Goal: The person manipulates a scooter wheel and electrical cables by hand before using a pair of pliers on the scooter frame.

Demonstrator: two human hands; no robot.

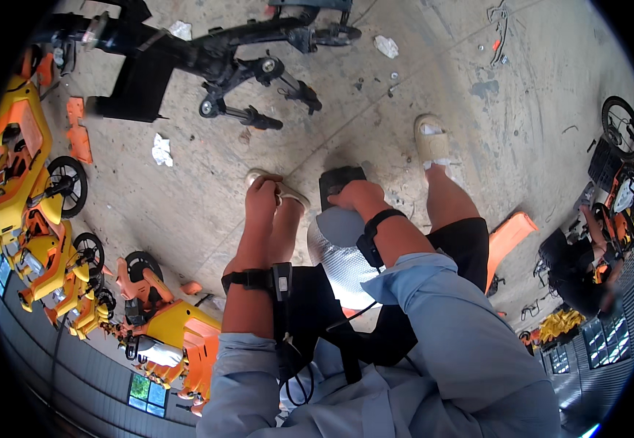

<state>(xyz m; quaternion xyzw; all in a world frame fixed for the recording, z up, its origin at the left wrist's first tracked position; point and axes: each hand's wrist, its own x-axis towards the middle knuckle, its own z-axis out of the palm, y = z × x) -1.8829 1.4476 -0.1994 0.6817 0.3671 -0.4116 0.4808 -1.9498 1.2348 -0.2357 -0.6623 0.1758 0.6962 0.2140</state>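
Between my knees is a black block-like piece (342,175), and my right hand (357,194) is closed on its near right side. Right behind it lie a smooth grey panel (341,226) and a silver, foil-like padded sheet (339,266). My left hand (262,191) is down in front of my left shoe (293,196), its fingers curled. Whether it grips the shoe or some small thing is hidden. Black straps with small devices sit round both forearms.
A black vehicle frame with fork legs (240,66) stands ahead on the left. Yellow and orange scooters (21,168) line the left side. An orange panel (510,237) lies at my right. Another person (572,255) works far right. White scraps (162,150) dot the concrete floor.
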